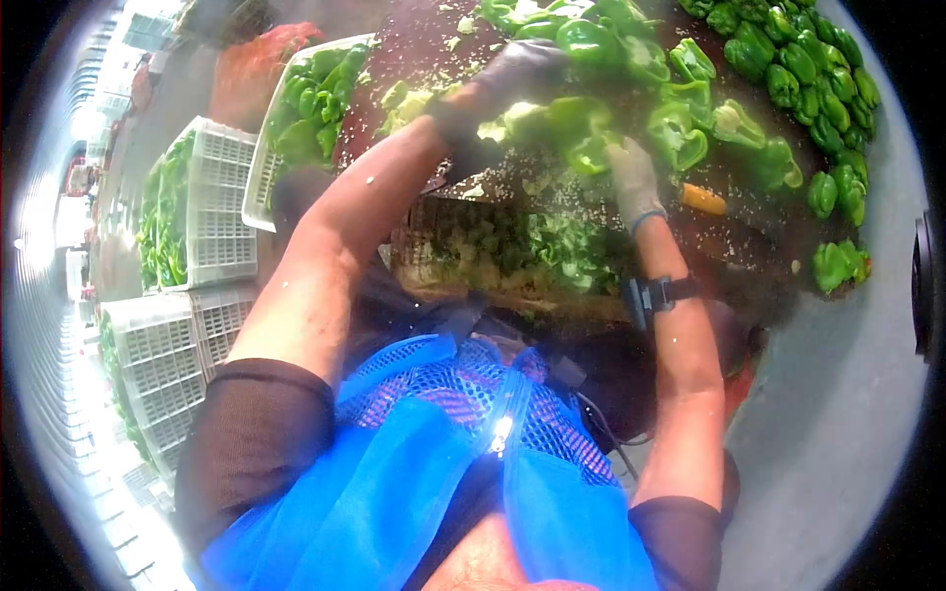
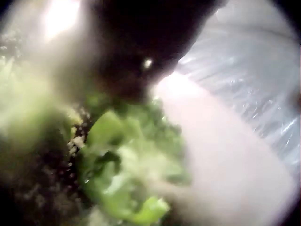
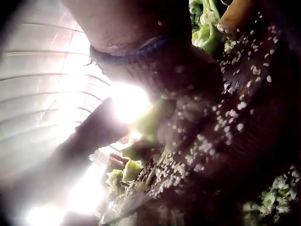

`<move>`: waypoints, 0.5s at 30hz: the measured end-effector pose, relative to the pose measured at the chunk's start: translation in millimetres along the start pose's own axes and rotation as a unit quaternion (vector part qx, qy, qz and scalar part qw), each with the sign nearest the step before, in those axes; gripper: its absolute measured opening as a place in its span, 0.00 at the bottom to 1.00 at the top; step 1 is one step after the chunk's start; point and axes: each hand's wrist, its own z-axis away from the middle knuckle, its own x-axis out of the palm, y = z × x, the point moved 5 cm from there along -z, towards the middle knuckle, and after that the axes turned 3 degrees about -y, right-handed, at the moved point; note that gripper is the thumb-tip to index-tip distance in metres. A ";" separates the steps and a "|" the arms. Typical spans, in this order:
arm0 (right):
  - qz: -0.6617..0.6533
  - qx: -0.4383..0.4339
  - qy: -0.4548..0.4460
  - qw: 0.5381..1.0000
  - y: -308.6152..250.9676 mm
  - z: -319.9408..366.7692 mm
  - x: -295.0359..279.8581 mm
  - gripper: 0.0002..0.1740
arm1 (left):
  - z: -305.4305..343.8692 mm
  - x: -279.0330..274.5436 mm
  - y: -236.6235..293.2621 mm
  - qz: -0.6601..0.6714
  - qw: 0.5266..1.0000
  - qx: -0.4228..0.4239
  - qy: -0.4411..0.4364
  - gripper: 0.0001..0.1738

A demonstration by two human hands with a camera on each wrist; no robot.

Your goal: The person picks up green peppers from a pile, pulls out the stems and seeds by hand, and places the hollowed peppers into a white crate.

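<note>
Upper middle of the head view, the left hand [image 1: 514, 77], in a dark glove, lies on a heap of pepper pieces [image 1: 552, 120]. The blurred wrist view does not settle whether it grips them or only presses. Just right of it, the right hand [image 1: 631, 179], in a pale knit glove, has its fingers curled onto a cut pepper [image 1: 589, 150] near the table's front edge. An orange-handled knife [image 1: 703, 199] lies loose just right of that hand. The dark table [image 1: 754, 251] is strewn with seeds and has bare room only along its near right edge. Whole peppers [image 1: 808, 69] crowd the upper right corner. Below the table edge, between the forearms, sits a basket of green scraps [image 1: 493, 246]. White crates [image 1: 222, 197] of peppers line the left side, and grey floor opens at the right.
</note>
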 end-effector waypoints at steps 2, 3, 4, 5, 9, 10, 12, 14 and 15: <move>0.001 -0.002 0.002 1.000 2.3 -0.4 -0.1 0.21 | 8.9 -5.3 0.4 0.013 0.999 -0.032 0.022 0.14; 0.005 -0.003 0.000 1.000 2.7 -1.0 0.2 0.21 | 24.1 -7.3 18.6 0.029 0.992 -0.120 -0.001 0.15; 0.009 -0.003 -0.003 1.000 3.2 -1.4 1.3 0.22 | 39.3 -7.8 36.5 0.064 0.991 -0.117 0.012 0.17; 0.000 -0.001 -0.006 1.000 4.1 -1.8 2.6 0.22 | 37.2 4.7 33.4 0.006 0.993 -0.118 -0.012 0.17; 0.036 -0.027 0.017 0.999 3.1 -2.1 3.5 0.22 | 42.9 44.4 39.0 -0.090 0.989 -0.087 -0.072 0.18; 0.061 -0.042 0.033 0.997 1.3 -1.8 2.0 0.22 | 44.4 51.8 39.9 -0.079 0.992 -0.073 -0.071 0.18; 0.086 -0.033 0.041 0.995 1.5 -1.3 0.1 0.23 | 34.6 60.3 50.9 -0.250 0.962 -0.080 -0.075 0.15; 0.055 -0.009 0.027 0.998 2.8 0.7 0.0 0.23 | 32.9 54.8 63.6 -0.250 0.961 -0.080 -0.086 0.15; 0.012 0.009 0.010 1.000 1.6 2.8 1.3 0.23 | 31.3 54.1 67.5 -0.260 0.954 -0.087 -0.121 0.12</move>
